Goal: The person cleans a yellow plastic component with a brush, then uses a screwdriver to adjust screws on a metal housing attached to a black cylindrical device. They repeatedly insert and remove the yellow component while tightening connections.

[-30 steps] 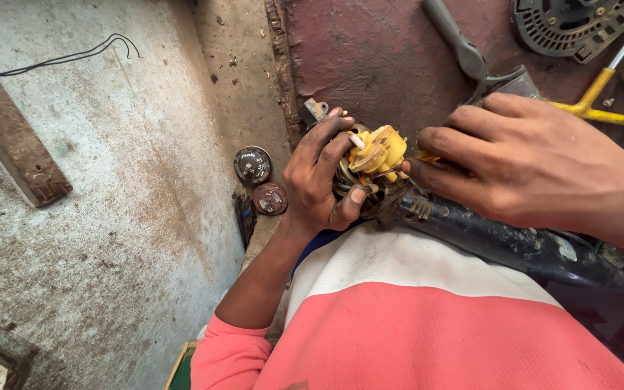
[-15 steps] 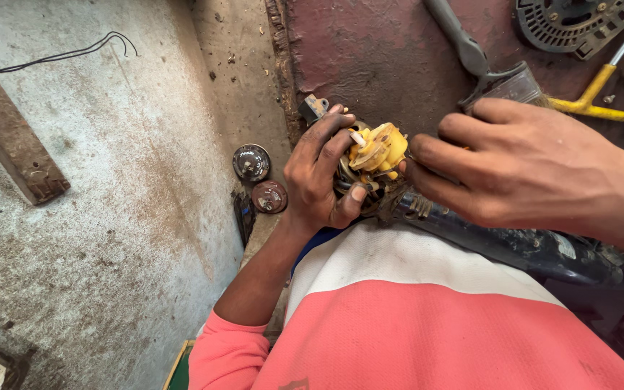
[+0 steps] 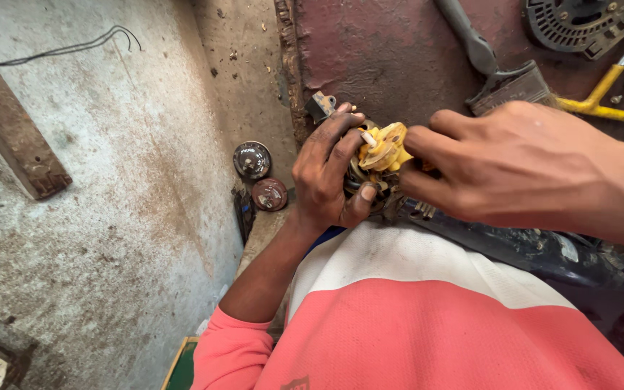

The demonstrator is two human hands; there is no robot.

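- Looking down past a pink-and-white shirt (image 3: 413,318), the view first meets a dark, greasy machine body (image 3: 536,249) that lies across the lap, its long axis running from lower right up toward the centre.
- At the upper-left end of that body sits a yellow plastic part (image 3: 386,150) with wound wires around it; it is between the two hands and touches both.
- The left hand (image 3: 326,173) comes in from the left and below, fingers curled round the dark ring under the yellow part and the thumb pressed against its lower edge, so it is closed in a cupping hold.
- The right hand (image 3: 529,166) reaches in from the right, fingertips pinched narrow on the right side of the yellow part; whether it also holds a small tool there is hard to tell, since the fingers hide the contact.
- Both hands are equally close to the part, left below and beside it, right level with it.
- Farther off, on the reddish tabletop (image 3: 391,50), lie a grey-handled brush (image 3: 492,65), a yellow-handled tool (image 3: 608,94) and a black slotted disc (image 3: 579,22).
- On the concrete floor (image 3: 110,180) to the left rest two round metal caps (image 3: 261,177).
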